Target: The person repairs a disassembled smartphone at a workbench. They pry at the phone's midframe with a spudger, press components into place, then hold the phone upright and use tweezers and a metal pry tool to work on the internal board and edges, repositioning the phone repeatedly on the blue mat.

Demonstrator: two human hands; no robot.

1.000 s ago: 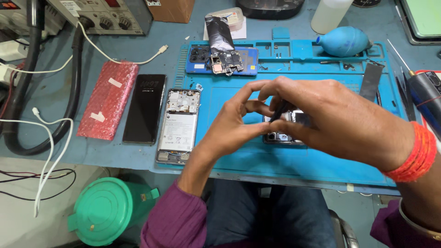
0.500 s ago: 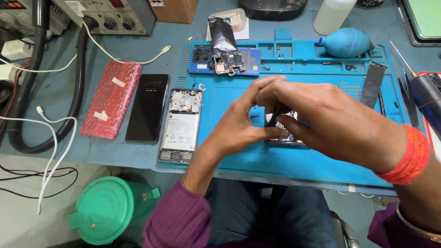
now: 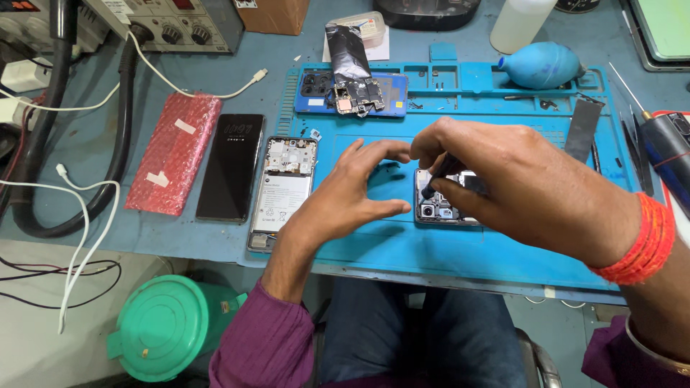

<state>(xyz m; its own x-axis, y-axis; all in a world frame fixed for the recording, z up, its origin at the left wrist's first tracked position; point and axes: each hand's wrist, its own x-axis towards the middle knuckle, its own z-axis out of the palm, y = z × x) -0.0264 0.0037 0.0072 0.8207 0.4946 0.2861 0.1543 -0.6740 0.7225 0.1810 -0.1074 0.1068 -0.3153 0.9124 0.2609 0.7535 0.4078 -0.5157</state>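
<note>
Head view, single frame. Right hand (image 3: 525,190), frame centre-right, pinches a dark slim tool (image 3: 436,179) between thumb and fingers; tip rests on the opened phone (image 3: 442,205) lying on the blue work mat (image 3: 503,248), centre. Left hand (image 3: 352,197) hovers just left of that phone, thumb and fingers spread in a curve, holding nothing. Second opened phone (image 3: 284,190) with white battery label sits at the mat's left edge; black phone (image 3: 231,167) beside it. Red bubble-wrap package (image 3: 175,152) with two pale tape strips, left. Brown cardboard box (image 3: 272,14), top centre. Green round lid (image 3: 169,327), lower left.
</note>
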